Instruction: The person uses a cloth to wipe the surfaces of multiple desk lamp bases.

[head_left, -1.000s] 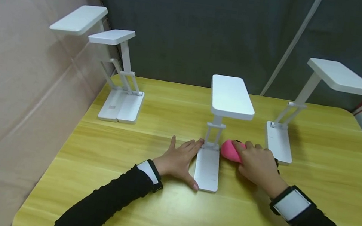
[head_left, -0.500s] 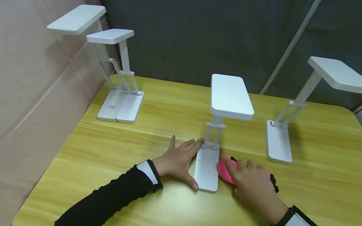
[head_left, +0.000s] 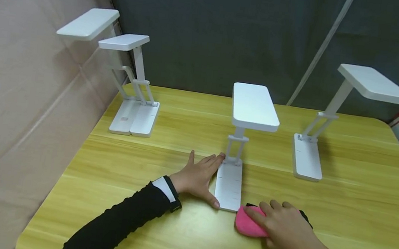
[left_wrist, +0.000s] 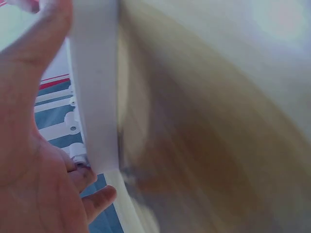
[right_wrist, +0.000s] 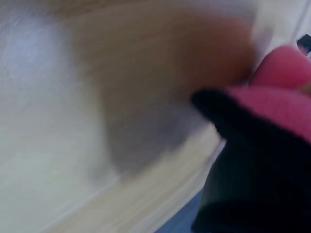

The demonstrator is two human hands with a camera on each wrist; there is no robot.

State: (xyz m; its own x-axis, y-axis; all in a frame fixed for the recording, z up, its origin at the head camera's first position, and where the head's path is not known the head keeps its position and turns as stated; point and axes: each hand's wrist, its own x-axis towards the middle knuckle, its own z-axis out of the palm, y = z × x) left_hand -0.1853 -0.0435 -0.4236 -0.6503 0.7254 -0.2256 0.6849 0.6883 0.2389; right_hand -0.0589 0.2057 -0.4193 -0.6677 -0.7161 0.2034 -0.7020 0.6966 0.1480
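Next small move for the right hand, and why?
I'd slide the pink cloth left along the near edge of the middle lamp's base, stopping short of the thumb. The right hand holds it by the near right corner, and the left hand touches the base's left side, which likely helps steady it.

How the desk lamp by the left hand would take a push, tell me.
The desk lamp likely tips easily: broad head high over a narrow base. Its slim hinged arm may flex or fold. The left hand against its base might steady it.
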